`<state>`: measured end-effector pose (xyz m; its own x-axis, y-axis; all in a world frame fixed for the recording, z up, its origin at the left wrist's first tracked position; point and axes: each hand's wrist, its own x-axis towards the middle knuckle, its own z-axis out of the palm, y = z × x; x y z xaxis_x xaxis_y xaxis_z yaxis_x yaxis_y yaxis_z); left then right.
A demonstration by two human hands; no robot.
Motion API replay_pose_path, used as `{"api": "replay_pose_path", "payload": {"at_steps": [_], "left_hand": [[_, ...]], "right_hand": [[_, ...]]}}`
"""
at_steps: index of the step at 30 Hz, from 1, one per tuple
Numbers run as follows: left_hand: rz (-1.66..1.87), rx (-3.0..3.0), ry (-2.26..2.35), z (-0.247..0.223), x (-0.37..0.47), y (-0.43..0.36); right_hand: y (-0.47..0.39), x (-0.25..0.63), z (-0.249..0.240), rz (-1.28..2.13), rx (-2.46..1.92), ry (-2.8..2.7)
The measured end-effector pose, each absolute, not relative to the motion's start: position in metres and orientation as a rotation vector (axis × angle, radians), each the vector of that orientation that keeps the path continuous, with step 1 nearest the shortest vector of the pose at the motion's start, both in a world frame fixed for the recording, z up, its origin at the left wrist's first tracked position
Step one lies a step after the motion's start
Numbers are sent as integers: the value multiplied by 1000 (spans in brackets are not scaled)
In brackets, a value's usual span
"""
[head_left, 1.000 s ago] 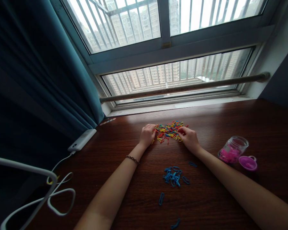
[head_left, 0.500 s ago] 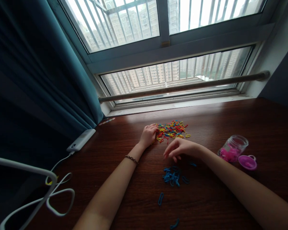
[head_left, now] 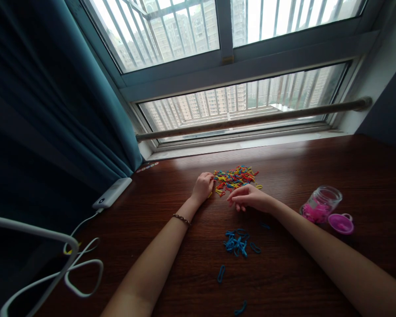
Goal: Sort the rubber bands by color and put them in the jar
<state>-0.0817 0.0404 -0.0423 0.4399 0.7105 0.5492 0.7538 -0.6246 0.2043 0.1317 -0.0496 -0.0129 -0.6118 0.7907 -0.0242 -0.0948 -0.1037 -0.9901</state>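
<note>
Right hand (head_left: 251,198) loosely open, fingers bent, nothing visibly held, hovering just nearside of the mixed pile (head_left: 236,177); left hand (head_left: 203,187) curled against that pile's left edge, fingertips hidden, can't tell if it grips anything. Nearest: two single blue loops (head_left: 221,274), then one blue cluster (head_left: 236,243), too tangled to count, two more singles right of it. Further right: one purple lid (head_left: 341,224), one glass jar (head_left: 326,198) with pink pieces (head_left: 315,213), uncountable. Farthest: mixed pile, red/yellow/blue/green, partly behind right hand, no count.

Head-worn view, angled down, across tabletop (head_left: 284,281), toward window (head_left: 226,39)
</note>
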Motion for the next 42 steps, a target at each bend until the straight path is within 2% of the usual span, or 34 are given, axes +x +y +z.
{"api": "replay_pose_path", "payload": {"at_steps": [10, 26, 29, 33, 38, 42], "left_hand": [[-790, -2607, -1359, -37, -80, 37], [-805, -2568, -1503, -44, -81, 40], [-912, -2561, -1502, -45, -81, 40], [-1016, -2528, -1485, -43, -81, 39], [-1080, -2508, -1487, -39, -79, 36], [-1041, -2533, -1476, -36, -80, 33]], "right_hand": [[-44, 130, -22, 1495, -871, -1319], [-41, 132, -25, 1369, -924, -1261], [-40, 137, -24, 1210, -994, -1222], [-37, 141, -26, 825, -1169, -1242], [-34, 140, -32, 381, -1285, -1510], [-30, 139, -38, 189, -1329, -1712]]}}
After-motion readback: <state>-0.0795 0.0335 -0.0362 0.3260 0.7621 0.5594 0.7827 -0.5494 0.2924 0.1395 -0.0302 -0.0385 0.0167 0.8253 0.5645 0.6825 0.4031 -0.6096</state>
